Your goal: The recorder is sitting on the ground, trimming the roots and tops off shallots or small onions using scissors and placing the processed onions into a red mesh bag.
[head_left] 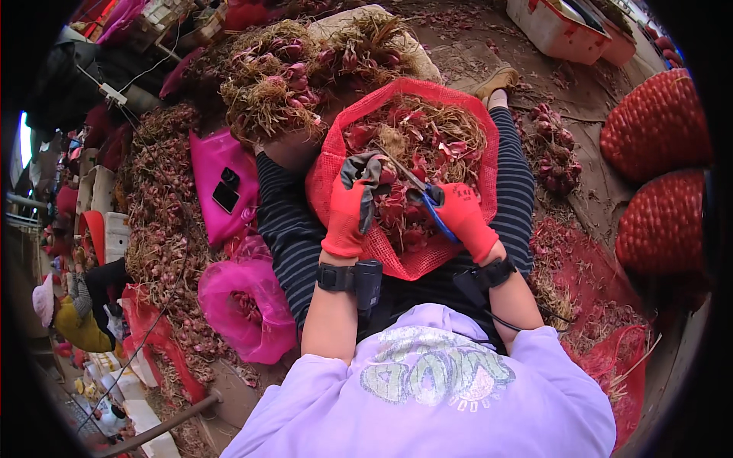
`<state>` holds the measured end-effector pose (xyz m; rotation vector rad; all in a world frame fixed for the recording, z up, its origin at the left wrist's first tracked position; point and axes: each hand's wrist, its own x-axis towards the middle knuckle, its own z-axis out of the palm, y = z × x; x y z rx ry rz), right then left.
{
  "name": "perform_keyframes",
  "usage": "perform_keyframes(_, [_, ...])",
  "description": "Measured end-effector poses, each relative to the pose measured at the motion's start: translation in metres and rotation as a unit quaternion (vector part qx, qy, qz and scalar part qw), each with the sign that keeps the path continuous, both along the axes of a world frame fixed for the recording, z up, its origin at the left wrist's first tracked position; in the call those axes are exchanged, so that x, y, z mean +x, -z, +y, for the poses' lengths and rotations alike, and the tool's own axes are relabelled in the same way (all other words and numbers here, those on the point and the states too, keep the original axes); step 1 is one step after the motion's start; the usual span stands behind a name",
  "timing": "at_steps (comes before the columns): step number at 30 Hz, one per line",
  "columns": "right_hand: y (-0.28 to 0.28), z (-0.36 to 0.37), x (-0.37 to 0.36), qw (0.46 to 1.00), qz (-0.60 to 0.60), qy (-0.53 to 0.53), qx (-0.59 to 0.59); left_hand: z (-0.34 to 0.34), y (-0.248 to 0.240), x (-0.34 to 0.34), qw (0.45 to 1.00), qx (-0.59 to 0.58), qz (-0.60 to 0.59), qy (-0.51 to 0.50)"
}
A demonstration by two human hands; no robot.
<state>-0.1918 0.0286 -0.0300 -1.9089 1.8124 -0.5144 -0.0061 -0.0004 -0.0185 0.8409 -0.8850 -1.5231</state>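
Note:
A red mesh bag [489, 145] stands rolled open between my legs, filled with reddish skins and dry, straw-coloured stalks and roots. Over it, my left hand [353, 206], in a red glove with grey fingers, is closed around a small reddish shallot [388, 173] that is mostly hidden. My right hand [464, 217], gloved in red too, grips blue-handled scissors [441, 217]. Their blades point up and left, close to the left hand's fingertips. Dried shallot bunches [279, 84] are heaped just beyond the bag.
Loose shallots [156, 229] cover the floor at left, beside a pink plastic sheet [210, 172] and a pink mesh bag [267, 294]. Filled red sacks [660, 221] stand at right; a white foam box [557, 30] is at far right. Another person [80, 320] works at far left.

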Motion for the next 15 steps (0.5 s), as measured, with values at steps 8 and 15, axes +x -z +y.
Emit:
perform_keyframes(8, [-0.003, 0.006, -0.014, 0.913, -0.394, -0.012, 0.107, -0.001, 0.001, 0.0, 0.994, -0.059, 0.09, 0.004])
perform_keyframes(15, [0.014, -0.022, 0.003, 0.701, -0.693, -0.075, 0.15, 0.006, 0.008, 0.006, 0.975, -0.118, -0.044, 0.185])
